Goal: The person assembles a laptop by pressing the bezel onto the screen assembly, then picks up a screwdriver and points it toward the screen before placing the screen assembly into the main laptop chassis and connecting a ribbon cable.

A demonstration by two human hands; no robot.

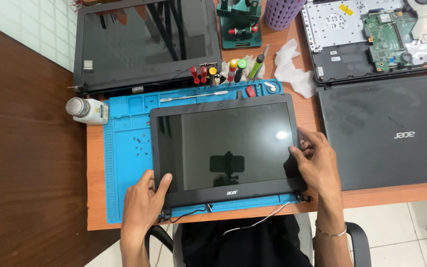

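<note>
- Wooden desk (95, 148), blue work mat (124, 163) on top.
- Left hand (144, 198) clamps the laptop screen panel (226, 148) at its lower-left corner, thumb on the bezel.
- Right hand (317, 160) grips its right edge.
- Panel flat on the mat; bezel prying seems underway, calling for gentle, even lift.
- Loose screws (142, 143) nearby.

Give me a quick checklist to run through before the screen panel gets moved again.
1. Left hand on the screen panel near corner: ok.
2. Right hand on the right edge: ok.
3. Panel lying on the blue mat: ok.
4. Loose screws apart from the panel: ok.
5. Trailing cables hanging over the table edge: not ok.
6. Hinges free of the frame: cannot tell.
</note>
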